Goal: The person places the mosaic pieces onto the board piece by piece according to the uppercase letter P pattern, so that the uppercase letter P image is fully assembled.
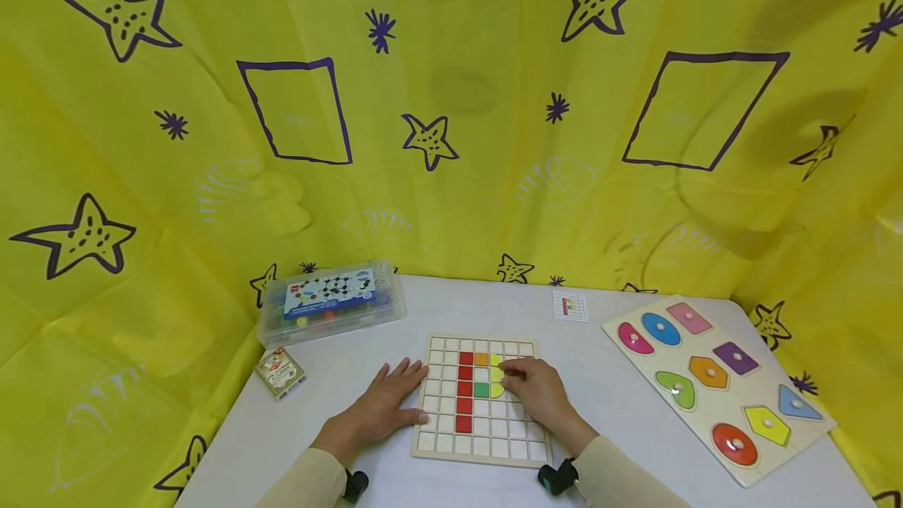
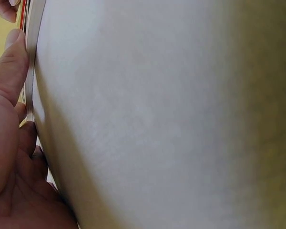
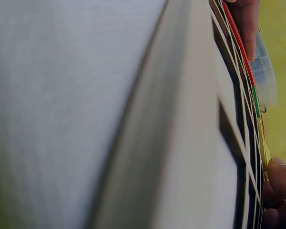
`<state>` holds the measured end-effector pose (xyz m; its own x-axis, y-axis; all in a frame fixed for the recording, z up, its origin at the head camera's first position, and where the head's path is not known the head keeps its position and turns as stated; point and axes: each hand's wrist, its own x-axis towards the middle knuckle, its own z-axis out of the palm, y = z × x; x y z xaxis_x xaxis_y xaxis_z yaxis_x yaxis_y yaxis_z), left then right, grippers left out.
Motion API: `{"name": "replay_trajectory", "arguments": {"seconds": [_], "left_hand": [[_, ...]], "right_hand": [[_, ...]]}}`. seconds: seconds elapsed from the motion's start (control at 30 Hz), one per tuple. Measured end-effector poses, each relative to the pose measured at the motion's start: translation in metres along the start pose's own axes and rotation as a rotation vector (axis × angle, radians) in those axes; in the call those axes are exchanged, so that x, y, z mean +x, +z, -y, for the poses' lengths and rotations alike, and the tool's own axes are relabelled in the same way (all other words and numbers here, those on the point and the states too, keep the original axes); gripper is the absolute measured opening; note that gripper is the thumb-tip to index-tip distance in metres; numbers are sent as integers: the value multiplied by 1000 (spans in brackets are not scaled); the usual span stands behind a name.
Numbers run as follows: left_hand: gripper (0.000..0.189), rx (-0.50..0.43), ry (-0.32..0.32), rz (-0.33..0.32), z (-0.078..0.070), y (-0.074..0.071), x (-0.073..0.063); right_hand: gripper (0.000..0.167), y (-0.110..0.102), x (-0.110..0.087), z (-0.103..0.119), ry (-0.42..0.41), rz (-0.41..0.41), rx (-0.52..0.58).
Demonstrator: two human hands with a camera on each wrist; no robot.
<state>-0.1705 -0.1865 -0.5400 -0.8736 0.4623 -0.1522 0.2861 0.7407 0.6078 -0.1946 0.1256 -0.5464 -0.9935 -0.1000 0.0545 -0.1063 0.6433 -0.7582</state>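
Note:
A wooden grid board (image 1: 482, 449) lies on the white table. It holds a column of red squares (image 1: 464, 389), an orange square (image 1: 481, 358), a green square (image 1: 481, 390) and yellow pieces (image 1: 497, 391), some with rounded edges. My right hand (image 1: 542, 398) pinches a yellow piece at the right end of the coloured cells, its fingertips partly covering it. In the right wrist view the thumb (image 3: 280, 179) meets the yellow piece's edge. Spread beside the board's left edge, my left hand (image 1: 381, 406) rests on the table, with fingertips and thumb touching the frame.
A pattern card (image 1: 570, 306) lies behind the board. At right is a wooden shape puzzle (image 1: 677, 335) with knobbed pieces. A clear plastic case (image 1: 331, 300) and a small card box (image 1: 280, 372) sit at left. Yellow curtains (image 1: 451, 202) surround the table.

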Motion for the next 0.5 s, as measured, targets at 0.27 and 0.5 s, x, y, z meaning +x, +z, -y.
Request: {"name": "replay_trajectory", "arguments": {"seconds": [0.27,0.5], "left_hand": [[88,-5,6,4,0,0,1],[88,2,5,9,1,-1,1]], "right_hand": [[26,-2,0,1,36,11,38],[29,-8,6,-5,124,-31,205]]}}
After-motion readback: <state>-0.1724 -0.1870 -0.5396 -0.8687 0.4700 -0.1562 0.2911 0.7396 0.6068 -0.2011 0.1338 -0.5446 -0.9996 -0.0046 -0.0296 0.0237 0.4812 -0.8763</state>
